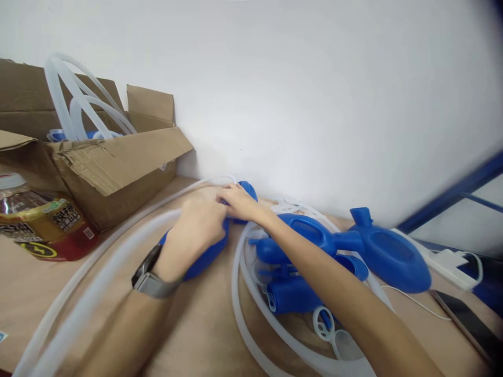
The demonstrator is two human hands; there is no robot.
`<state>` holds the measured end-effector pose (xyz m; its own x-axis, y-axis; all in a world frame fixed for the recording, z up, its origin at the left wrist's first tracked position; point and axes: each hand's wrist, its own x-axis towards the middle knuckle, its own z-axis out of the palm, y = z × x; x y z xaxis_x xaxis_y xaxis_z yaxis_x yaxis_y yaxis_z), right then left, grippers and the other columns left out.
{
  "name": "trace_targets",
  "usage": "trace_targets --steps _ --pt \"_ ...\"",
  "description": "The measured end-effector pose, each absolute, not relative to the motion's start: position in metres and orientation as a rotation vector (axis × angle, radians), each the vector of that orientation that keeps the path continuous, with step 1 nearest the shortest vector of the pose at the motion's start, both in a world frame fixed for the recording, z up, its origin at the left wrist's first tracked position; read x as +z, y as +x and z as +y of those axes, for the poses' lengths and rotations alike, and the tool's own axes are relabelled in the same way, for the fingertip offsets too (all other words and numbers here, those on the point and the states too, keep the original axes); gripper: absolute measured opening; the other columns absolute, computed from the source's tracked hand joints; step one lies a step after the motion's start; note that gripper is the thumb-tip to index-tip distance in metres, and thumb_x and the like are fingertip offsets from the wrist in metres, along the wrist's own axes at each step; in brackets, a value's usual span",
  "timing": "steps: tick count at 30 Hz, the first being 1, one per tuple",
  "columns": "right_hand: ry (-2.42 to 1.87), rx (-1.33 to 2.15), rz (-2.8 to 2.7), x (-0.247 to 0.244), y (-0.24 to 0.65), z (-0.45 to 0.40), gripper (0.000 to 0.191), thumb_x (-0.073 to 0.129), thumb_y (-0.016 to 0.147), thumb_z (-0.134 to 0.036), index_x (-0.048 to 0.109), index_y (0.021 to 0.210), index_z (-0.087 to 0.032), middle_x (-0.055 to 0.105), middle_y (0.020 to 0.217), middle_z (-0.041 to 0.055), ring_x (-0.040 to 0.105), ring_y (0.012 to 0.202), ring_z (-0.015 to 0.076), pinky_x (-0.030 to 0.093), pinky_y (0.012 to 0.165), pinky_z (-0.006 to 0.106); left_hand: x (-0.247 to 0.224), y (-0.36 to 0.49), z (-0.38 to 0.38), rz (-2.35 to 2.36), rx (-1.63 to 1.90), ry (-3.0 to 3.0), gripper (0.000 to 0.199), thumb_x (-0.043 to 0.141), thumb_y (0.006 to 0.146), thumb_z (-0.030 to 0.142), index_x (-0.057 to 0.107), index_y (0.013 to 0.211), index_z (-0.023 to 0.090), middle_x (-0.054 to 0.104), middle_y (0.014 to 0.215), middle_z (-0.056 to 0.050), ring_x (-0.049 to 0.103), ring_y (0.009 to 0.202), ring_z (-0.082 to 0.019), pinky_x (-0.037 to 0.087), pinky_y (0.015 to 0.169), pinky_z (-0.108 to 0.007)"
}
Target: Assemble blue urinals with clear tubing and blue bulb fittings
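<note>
My left hand (194, 233), with a watch at the wrist, is closed near the end of a translucent hose and over a blue plastic bottle (208, 255); what its fingers grip is hidden. Touching it, my right hand (239, 202) has bent fingers at a blue part (248, 189) behind the bottle, and its exact hold cannot be made out. The thick translucent hose (106, 283) runs from beside my left hand to the lower left. Under and beside my right forearm lie blue bottles (393, 256), a blue cylinder (293, 295) and coiled clear tubing (251, 314).
An open cardboard box (129, 162) holding hoses stands at the left against the wall. In front of it is a large labelled drink bottle (47, 225). A phone (467, 319) and a white power strip (448, 264) lie at the right, near a blue metal frame (456, 191).
</note>
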<state>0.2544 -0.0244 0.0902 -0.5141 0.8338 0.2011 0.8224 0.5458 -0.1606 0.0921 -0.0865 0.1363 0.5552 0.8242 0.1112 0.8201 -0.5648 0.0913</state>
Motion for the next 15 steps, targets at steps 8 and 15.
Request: trace_targets --steps 8,15 --pt "-1.216 0.429 -2.21 0.078 0.264 -0.022 0.009 0.064 0.096 -0.023 0.057 0.09 -0.024 0.076 0.104 0.0036 0.068 0.111 0.0218 0.046 0.105 0.038 0.108 0.083 -0.018 1.37 0.108 2.443 0.078 0.095 0.05 0.04 0.064 0.12 0.028 0.076 0.127 -0.011 0.071 0.118 -0.038 0.057 0.092 -0.039" --pt "-1.273 0.577 -1.681 0.065 0.256 -0.01 0.022 0.038 0.108 -0.045 0.04 0.092 -0.029 0.058 0.057 -0.0101 0.071 0.076 0.0162 0.052 0.087 0.029 0.104 0.089 -0.012 1.346 -0.127 2.299 0.079 0.091 0.062 0.039 0.056 0.132 0.028 0.081 0.103 -0.008 0.078 0.083 -0.03 0.058 0.072 -0.035"
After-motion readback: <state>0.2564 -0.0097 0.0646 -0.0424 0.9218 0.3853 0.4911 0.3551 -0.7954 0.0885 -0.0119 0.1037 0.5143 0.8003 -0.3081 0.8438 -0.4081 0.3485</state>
